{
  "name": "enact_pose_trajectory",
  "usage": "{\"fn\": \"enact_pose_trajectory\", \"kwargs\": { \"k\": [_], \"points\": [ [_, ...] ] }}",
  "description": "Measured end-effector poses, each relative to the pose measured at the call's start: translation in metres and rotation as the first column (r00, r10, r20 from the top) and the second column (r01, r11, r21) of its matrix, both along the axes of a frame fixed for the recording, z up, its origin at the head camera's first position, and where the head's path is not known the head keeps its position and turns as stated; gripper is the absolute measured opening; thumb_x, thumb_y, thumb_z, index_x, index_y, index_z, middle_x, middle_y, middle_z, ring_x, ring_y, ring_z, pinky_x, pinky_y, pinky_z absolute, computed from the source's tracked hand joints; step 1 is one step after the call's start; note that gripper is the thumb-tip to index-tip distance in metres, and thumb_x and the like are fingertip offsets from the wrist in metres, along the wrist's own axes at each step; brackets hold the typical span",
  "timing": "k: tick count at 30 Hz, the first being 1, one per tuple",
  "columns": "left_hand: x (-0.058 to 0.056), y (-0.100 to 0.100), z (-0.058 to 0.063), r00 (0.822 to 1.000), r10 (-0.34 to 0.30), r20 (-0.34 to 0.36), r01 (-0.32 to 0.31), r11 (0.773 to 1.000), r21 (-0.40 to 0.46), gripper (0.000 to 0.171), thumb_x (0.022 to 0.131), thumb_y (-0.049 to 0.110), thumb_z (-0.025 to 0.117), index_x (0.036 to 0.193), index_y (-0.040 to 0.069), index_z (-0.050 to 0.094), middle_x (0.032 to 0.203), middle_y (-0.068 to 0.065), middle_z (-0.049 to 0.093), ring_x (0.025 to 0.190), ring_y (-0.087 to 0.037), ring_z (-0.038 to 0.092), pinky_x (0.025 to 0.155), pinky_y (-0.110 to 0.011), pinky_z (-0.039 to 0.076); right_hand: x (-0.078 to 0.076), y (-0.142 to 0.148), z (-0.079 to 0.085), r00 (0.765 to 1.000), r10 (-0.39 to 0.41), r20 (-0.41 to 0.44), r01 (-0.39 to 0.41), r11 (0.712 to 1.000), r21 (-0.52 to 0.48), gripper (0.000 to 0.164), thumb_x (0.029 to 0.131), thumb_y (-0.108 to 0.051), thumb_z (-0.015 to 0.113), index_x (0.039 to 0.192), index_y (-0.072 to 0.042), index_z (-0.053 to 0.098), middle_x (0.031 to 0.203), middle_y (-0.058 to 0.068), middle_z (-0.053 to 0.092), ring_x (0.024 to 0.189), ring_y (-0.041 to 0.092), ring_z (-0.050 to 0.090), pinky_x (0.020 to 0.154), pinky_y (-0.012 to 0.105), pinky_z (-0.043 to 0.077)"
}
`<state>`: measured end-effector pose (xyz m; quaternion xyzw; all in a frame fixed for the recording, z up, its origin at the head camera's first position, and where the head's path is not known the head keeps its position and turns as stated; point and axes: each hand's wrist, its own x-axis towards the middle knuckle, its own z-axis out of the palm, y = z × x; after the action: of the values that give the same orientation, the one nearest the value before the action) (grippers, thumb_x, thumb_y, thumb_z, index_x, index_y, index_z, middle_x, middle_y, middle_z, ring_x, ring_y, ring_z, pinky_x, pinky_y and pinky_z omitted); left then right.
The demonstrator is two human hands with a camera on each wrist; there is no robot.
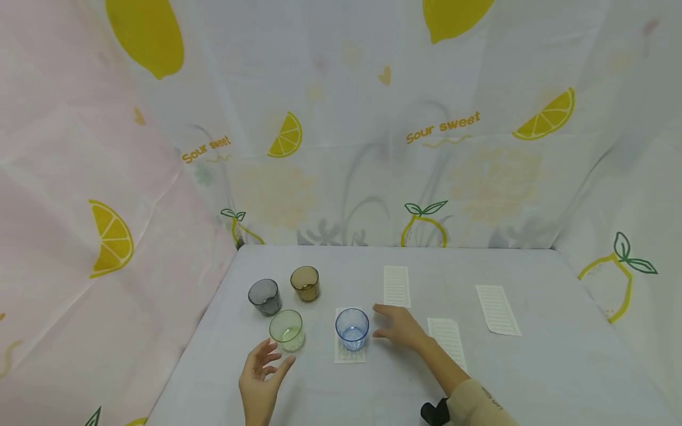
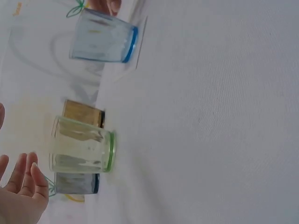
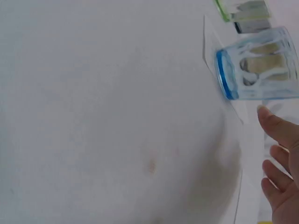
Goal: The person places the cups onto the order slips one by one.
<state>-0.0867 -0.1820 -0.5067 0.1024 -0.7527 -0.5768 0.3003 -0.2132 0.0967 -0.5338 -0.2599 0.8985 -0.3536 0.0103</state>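
Note:
A blue glass [image 1: 352, 330] stands upright on a lined paper slip [image 1: 349, 357] in the middle of the table. Just right of it is my right hand [image 1: 401, 327], fingers spread and apart from the glass; the right wrist view shows a gap between the thumb and the blue glass [image 3: 257, 65]. My left hand [image 1: 261, 376] is raised in front of a green glass [image 1: 287, 331], with its fingers loosely bent and nothing in them. Behind the green glass stand a grey glass [image 1: 264, 297] and an amber glass [image 1: 305, 284].
More lined paper slips lie on the right half of the white table: one at the back [image 1: 396, 287], one partly under the right forearm [image 1: 447, 340], and one farther right [image 1: 498, 310]. A lemon-print cloth [image 1: 341, 118] hangs behind and along the sides.

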Motion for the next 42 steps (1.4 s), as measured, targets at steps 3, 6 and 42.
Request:
{"fn": "enact_pose_trajectory", "kwargs": {
  "k": [3,6,42],
  "points": [
    [-0.003,-0.008,-0.003,0.997,0.076,-0.013,-0.076,0.997,-0.018,0.056,0.063,-0.007,0.082,0.114,-0.005,0.059,0.097,0.007,0.063,0.078,-0.009,0.058,0.058,-0.013,0.045,-0.008,0.011,0.005,0.998,-0.064,-0.026,0.063,0.997,-0.044,0.054,0.074,-0.018,0.079,0.118,0.007,0.06,0.121,0.02,0.061,0.114,0.037,0.056,0.096,0.047,0.044],
    [-0.008,-0.015,-0.012,0.989,0.144,-0.025,-0.144,0.989,-0.024,0.058,0.063,-0.003,0.084,0.115,-0.001,0.06,0.101,0.003,0.061,0.083,-0.007,0.054,0.059,-0.011,0.043,-0.019,0.023,0.01,0.993,-0.109,-0.052,0.105,0.992,-0.074,0.053,0.074,-0.017,0.079,0.118,0.007,0.061,0.119,0.021,0.062,0.113,0.039,0.056,0.094,0.049,0.045],
    [-0.016,-0.021,-0.023,0.953,-0.068,0.294,0.059,0.997,0.04,0.099,0.068,0.009,0.083,0.146,-0.003,0.022,0.14,-0.032,0.034,0.13,-0.044,0.031,0.095,-0.062,0.036,-0.094,0.064,0.001,0.978,-0.117,0.172,0.095,0.987,0.132,0.066,0.08,-0.013,0.074,0.132,0.012,0.043,0.142,0.032,0.033,0.131,0.047,0.031,0.109,0.053,0.025]
  ]
}}
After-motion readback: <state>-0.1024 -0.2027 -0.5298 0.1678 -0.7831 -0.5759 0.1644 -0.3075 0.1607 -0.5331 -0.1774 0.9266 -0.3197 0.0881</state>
